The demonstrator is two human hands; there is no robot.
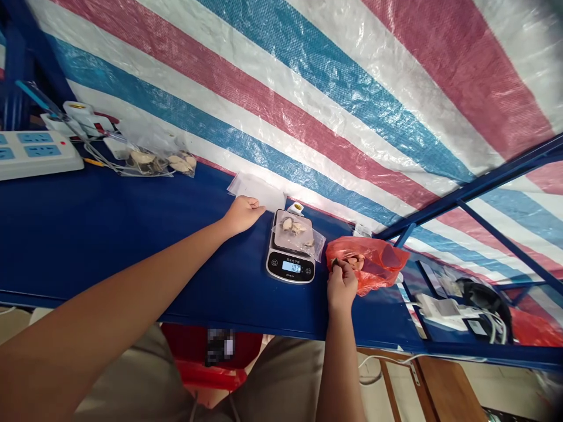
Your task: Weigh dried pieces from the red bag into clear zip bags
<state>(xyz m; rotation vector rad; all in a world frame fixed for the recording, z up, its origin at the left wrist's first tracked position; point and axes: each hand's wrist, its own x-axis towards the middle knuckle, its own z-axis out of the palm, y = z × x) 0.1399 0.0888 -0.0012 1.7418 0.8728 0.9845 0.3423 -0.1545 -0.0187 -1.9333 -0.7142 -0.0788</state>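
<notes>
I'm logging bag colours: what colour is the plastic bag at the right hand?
The plastic bag is see-through orange-red, shown best in the head view.

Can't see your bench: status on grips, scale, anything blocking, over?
Left grip: curled beside flat clear plastic. Right grip: at red bag, hold unclear. Scale: lit, clear bag of pale pieces on top. Possible snag: that bag overhangs its right side.

The left arm point(145, 293) slants in from the near left, left hand point(241, 215) curled; the right forearm point(341, 357) points far, right hand point(342, 287) with fingers point(346, 269) bunched.
</notes>
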